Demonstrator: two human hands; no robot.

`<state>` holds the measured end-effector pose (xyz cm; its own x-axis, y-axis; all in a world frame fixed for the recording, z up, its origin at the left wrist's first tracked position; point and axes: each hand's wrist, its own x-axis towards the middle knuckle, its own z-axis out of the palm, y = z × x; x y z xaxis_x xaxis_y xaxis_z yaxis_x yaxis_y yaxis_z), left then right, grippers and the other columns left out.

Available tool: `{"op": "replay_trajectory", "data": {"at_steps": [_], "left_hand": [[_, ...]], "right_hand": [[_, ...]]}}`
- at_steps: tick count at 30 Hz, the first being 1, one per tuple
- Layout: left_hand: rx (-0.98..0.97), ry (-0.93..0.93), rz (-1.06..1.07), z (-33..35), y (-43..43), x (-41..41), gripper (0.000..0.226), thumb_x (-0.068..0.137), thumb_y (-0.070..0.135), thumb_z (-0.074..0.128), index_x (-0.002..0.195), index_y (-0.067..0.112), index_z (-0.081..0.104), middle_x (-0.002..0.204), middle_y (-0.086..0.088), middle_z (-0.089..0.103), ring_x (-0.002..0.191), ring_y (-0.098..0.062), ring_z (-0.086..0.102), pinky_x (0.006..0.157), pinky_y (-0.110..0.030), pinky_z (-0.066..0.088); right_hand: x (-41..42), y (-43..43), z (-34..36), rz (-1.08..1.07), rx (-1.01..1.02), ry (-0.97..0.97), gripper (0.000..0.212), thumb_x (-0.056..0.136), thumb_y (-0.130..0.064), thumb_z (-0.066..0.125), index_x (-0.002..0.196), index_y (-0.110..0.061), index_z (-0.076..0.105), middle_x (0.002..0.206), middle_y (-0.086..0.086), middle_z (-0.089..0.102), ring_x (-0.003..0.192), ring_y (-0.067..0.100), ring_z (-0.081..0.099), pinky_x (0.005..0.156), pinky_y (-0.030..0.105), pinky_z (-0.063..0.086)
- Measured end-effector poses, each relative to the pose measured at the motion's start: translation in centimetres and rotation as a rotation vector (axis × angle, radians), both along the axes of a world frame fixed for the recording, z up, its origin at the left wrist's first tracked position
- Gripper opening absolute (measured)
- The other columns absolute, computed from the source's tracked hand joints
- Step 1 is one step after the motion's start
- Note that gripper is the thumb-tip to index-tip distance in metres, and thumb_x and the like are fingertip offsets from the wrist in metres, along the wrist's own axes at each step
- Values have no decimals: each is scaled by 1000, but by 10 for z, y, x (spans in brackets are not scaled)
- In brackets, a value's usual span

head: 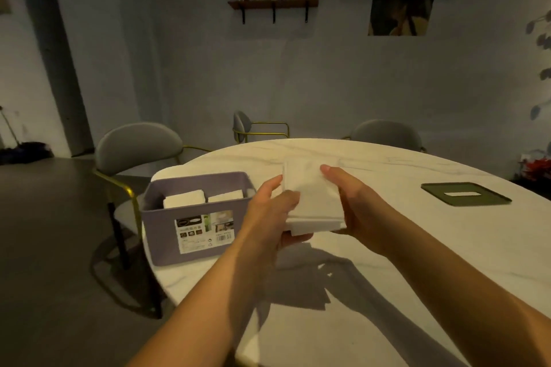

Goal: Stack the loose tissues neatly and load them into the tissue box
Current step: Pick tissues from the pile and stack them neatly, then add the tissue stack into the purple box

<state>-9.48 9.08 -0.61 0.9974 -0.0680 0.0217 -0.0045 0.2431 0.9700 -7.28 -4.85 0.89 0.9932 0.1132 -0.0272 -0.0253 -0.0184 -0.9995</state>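
tissues [313,197] soft, white, squared stack

Left hand [269,205], right hand [353,198] gripping (forearms outstretched).

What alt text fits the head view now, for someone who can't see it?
Left hand and right hand hold a white tissue stack above a marble table. To its left a purple bin holds two more stacks; a flat green slotted lid lies on the table to the right.
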Motion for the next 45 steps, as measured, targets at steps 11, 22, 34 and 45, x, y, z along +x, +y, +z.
{"op": "replay_trajectory", "data": {"at_steps": [11, 22, 34, 45], "left_hand": [[112, -43, 240, 34, 85, -2, 38, 97, 20, 50, 132, 34, 42, 122, -1, 53, 92, -20, 57, 54, -26, 57], [824, -322, 555, 21, 131, 16, 55, 94, 17, 53, 140, 35, 28, 105, 7, 56, 89, -17, 60, 75, -37, 58], [1313, -217, 437, 12, 134, 19, 44, 95, 23, 51, 137, 28, 37, 132, -3, 53, 115, -25, 52, 96, -42, 50], [1360, -263, 431, 10, 135, 16, 43, 99, 23, 45, 140, 29, 35, 134, -1, 54, 113, -24, 54, 95, -36, 51]], "right_hand": [[20, 83, 27, 223, -139, -99, 31, 89, -37, 60, 115, -24, 52, 107, 1, 61, 95, 22, 63, 62, 21, 55], [60, 127, 49, 139, -423, -131, 28, 89, -14, 63, 114, -21, 51, 111, 2, 60, 92, 21, 64, 59, 26, 58], [70, 150, 42, 155, -1002, -169, 31, 86, -20, 68, 112, -13, 54, 106, 7, 57, 90, 21, 58, 72, 22, 53], [65, 165, 37, 172, -1296, -119, 24, 93, -27, 59, 110, -12, 52, 105, 6, 55, 94, 19, 52, 87, 27, 45]]}}
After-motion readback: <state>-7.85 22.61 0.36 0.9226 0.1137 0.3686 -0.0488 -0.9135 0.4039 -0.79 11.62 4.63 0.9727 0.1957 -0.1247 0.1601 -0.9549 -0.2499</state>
